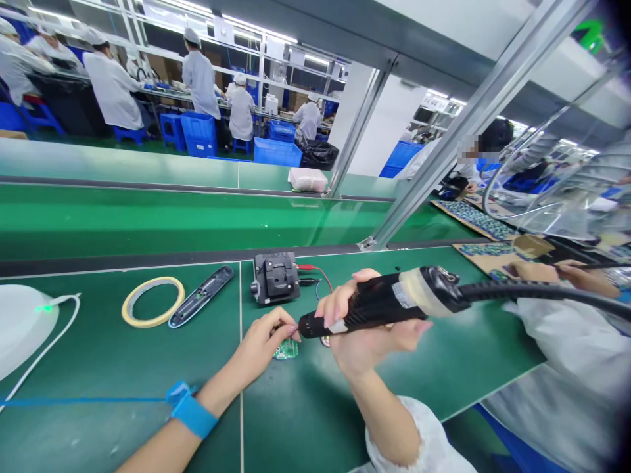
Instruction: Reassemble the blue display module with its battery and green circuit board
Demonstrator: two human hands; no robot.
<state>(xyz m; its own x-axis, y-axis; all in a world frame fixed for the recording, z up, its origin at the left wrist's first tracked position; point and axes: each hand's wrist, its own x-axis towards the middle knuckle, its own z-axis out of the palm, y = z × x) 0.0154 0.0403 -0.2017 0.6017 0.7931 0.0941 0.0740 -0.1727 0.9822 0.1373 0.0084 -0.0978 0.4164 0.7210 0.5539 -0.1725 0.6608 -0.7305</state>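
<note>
My right hand (359, 328) is wrapped round a black electric screwdriver (379, 299), which has tape round its rear end and a thick cable running off to the right. Its front end points left, meeting the fingertips of my left hand (269, 335). Those fingers are pinched together at the screwdriver's tip; what is between them is too small to make out. A small green circuit board (286, 349) lies on the table just under my left fingertips, partly covered by them. A blue wrist strap (194, 410) with a cord is on my left wrist.
Behind my hands stands a black fixture (276, 277) with red and black leads. To the left lie a tape roll (154, 302), a long dark plastic housing (202, 295) and a white device with a cable (24, 328). A co-worker's hands (566, 276) are at right, near boards on cardboard (486, 256).
</note>
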